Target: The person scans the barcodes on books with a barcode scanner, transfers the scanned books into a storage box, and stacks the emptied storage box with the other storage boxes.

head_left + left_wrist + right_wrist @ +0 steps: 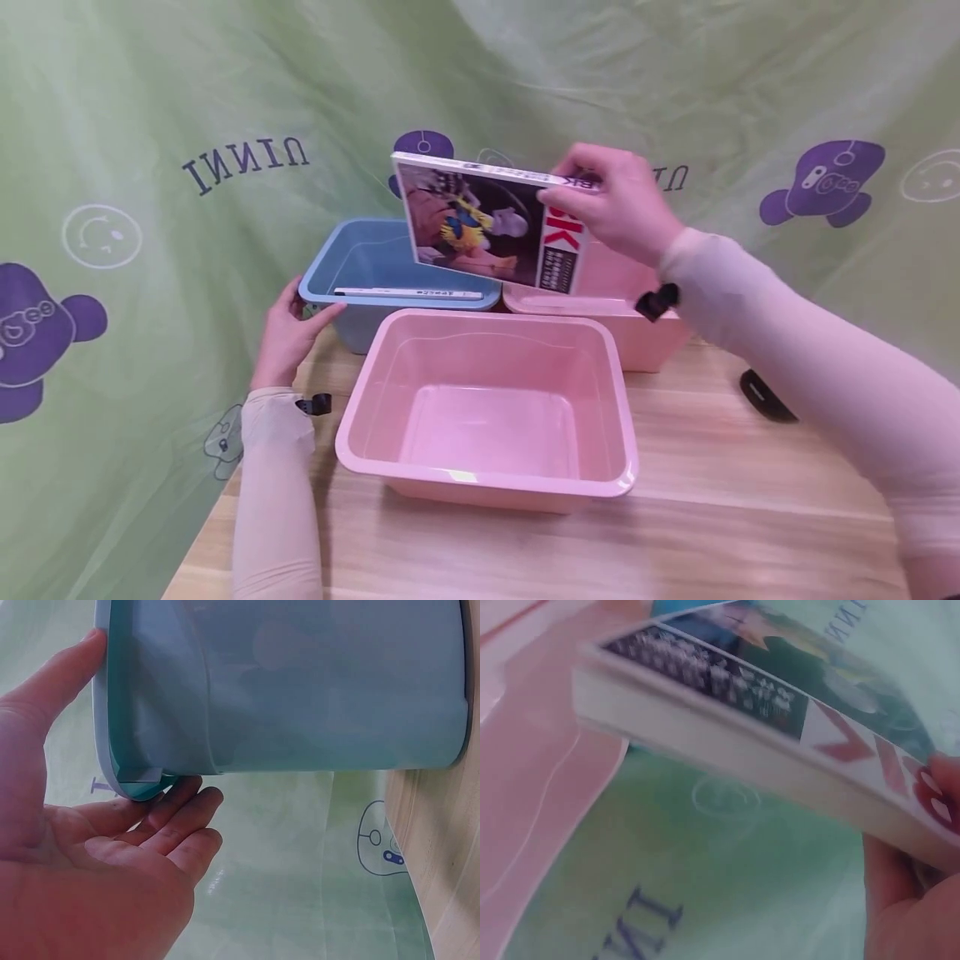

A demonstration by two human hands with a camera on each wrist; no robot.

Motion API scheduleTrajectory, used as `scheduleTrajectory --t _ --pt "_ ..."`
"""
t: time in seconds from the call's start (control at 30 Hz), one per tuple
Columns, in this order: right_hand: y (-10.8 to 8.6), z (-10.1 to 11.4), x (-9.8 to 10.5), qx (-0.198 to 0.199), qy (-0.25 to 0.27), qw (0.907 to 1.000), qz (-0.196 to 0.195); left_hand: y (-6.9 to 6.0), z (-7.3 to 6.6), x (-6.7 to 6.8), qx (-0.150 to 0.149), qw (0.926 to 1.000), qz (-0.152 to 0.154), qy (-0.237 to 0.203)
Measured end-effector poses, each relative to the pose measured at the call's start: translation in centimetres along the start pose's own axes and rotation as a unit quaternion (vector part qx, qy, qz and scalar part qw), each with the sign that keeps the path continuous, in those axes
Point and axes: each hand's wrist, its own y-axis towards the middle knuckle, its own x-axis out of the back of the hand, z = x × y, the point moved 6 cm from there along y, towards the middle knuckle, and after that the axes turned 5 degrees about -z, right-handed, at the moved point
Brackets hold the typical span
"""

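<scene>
My right hand [617, 193] pinches a book [480, 221] by one end and holds it up in the air above the blue and the back pink bins. Its cover has a dark photo and large red letters; the right wrist view shows its thick white page edge. At the left corner of the blue plastic bin [360, 242], my left hand [288, 337] grips the rim, with the thumb on the front rim and the fingers around the side. A second thin book [408, 292], its white spine up, stands inside the blue bin along the front wall.
A pink bin [487, 485] sits in front on the wooden table [735, 517]. Another pink bin [637, 346] is behind it on the right, partly hidden by the book and right arm. A black object [763, 396] lies at the right. A green printed curtain [315, 75] hangs behind.
</scene>
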Motion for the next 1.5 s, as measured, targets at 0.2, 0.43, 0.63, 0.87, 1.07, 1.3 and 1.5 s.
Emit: scheduleTrajectory --t 0.2,0.43,0.63,0.87,1.07,1.3,1.5 --pt "3.7 1.1 -5.9 -0.009 0.026 0.9993 0.024 -0.4 -0.3 0.0 0.006 0.9999 -0.004 0.014" --pt "5.8 2.1 -11.0 0.003 0.057 0.9977 0.038 -0.2 -0.3 -0.1 0.008 0.9999 -0.007 0.012" --pt "5.7 1.8 -13.5 0.020 0.066 0.9959 0.059 0.0 -0.2 0.0 0.010 0.9999 -0.001 -0.001" --pt "4.4 0.8 -15.4 -0.004 0.069 0.9929 0.097 0.3 -0.4 0.7 0.013 0.9998 -0.007 0.009" --pt "3.6 0.1 -17.4 -0.010 0.069 0.9905 0.119 0.1 -0.5 1.2 0.005 0.9999 -0.010 0.005" --pt "2.8 -1.2 -19.7 -0.019 0.059 0.9878 0.143 -0.1 -0.4 1.2 0.003 0.9999 -0.012 0.010" --pt "2.7 -1.6 -20.6 -0.008 0.026 0.9855 0.168 -0.1 -0.8 1.2 0.000 0.9999 -0.011 0.002"
